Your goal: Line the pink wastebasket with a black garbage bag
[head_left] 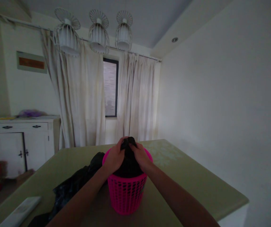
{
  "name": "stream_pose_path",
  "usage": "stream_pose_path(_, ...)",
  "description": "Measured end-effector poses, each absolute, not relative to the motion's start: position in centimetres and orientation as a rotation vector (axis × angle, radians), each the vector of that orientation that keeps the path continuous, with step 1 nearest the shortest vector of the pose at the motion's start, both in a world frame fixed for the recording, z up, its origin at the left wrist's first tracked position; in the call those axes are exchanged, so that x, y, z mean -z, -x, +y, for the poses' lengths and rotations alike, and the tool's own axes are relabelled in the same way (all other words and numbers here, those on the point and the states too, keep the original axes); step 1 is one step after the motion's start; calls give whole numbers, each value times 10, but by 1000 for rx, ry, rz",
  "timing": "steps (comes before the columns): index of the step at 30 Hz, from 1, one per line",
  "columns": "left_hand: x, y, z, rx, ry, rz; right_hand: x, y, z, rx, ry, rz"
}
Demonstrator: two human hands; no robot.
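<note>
A bright pink plastic basket (126,197) with slotted sides stands upright on the table. Inside it is a black plastic bag (129,165), its gathered top rising above the rim. My left hand (115,157) pinches the bag's top from the left, over the basket's rim. From the right, my right hand (141,156) grips the same top, thumb and fingers closed on the plastic. Both hands are close together above the basket's far side. More black plastic (78,179) lies crumpled on the table left of the basket, partly behind my left forearm.
The green-topped table (173,176) reaches to its right edge near the white wall. A white, flat, long object (20,211) lies at the front left. Beyond stand a white cabinet (24,127) and curtains (83,94); three caged lamps (99,36) hang overhead.
</note>
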State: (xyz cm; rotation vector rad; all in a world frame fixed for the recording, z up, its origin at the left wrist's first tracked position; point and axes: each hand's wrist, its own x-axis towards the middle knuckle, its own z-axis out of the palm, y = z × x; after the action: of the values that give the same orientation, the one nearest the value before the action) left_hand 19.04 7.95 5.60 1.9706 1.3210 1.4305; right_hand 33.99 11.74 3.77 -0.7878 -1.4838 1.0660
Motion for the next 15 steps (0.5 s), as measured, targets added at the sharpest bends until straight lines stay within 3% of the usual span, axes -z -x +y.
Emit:
stream_pose_path(6,-52,-173,75,-1067,-2643,1241,-37,-342,145,-1143,825,-1419)
stream_pose_path(10,-56,-171,80,-1202,-2345,1034,-40,-344,148,-1230,761,-1669)
stream_pose_path(15,-62,-166,86,-1336,-1922,913,-43,-344,137,-1550,753,-1540)
